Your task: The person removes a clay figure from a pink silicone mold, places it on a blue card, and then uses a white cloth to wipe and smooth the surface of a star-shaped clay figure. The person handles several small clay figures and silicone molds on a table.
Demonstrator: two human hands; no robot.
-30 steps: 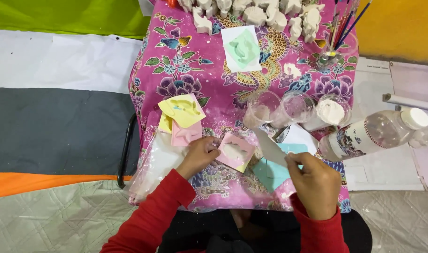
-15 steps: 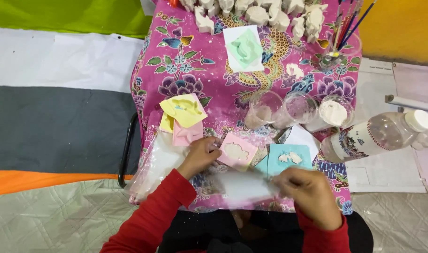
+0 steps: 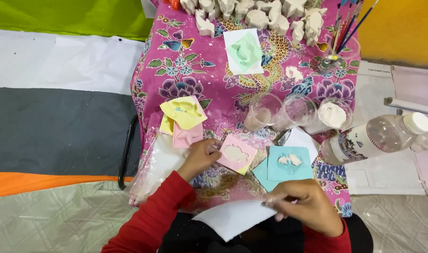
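Holding: my right hand (image 3: 302, 206) pinches one edge of a white sheet (image 3: 232, 218) low in the view, close to my body, fingers closed on it.
Left hand: my left hand (image 3: 201, 158) rests fingers-down on the edge of a pink square mould (image 3: 236, 154), pressing it to the table; it grasps nothing that I can see.
Pink mould: lies on the pink floral cloth (image 3: 186, 65), its hollow filled with pale plaster.
Blue mould: a light blue square mould (image 3: 289, 162) lies just right of the pink one, just above my right hand, with white plaster in its middle.
Stack: a yellow mould (image 3: 184, 111) sits on another pink mould (image 3: 187, 136), just above my left hand.
Cups: three clear cups (image 3: 298, 112) stand in a row beyond the moulds; the right one holds white powder.
Bottle: a clear plastic bottle (image 3: 378, 137) lies on its side at the right.
Far edge: white plaster figures (image 3: 256, 11) line the table's far side, a green mould (image 3: 244, 50) on white paper just before them.
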